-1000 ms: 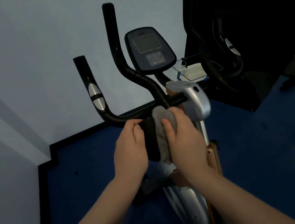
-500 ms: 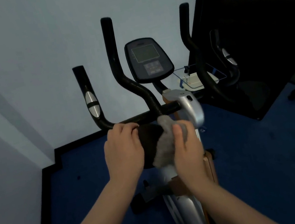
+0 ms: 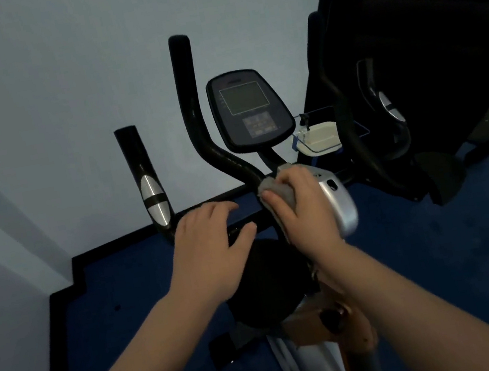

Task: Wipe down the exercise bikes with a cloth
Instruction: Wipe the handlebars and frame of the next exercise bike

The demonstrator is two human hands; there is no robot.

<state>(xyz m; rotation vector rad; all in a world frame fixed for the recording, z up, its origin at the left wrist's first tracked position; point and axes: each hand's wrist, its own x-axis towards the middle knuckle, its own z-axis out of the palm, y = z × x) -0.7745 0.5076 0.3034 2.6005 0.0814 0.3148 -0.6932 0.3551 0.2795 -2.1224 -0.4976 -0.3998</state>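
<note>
A right hand (image 3: pixel 301 208) clutched a grey cloth (image 3: pixel 277 191) around the handlebar (image 3: pixel 218 154) just below the console (image 3: pixel 251 112) (apparently to scrub the bend), while the left hand (image 3: pixel 212 250), fingers relaxed, rested beside it.

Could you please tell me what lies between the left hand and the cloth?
Head view: only a short bare stretch of black handlebar crossbar separates left hand from grey cloth.

I count two hands, the left hand (image 3: pixel 212 250) and the right hand (image 3: pixel 301 208). There is one grey cloth (image 3: pixel 273 191). One exercise bike (image 3: pixel 337 201) stands here, with one screen (image 3: pixel 247 109). One white tray (image 3: pixel 320 139) sits behind it. More dark machines stand at the right, too dim to count.
</note>
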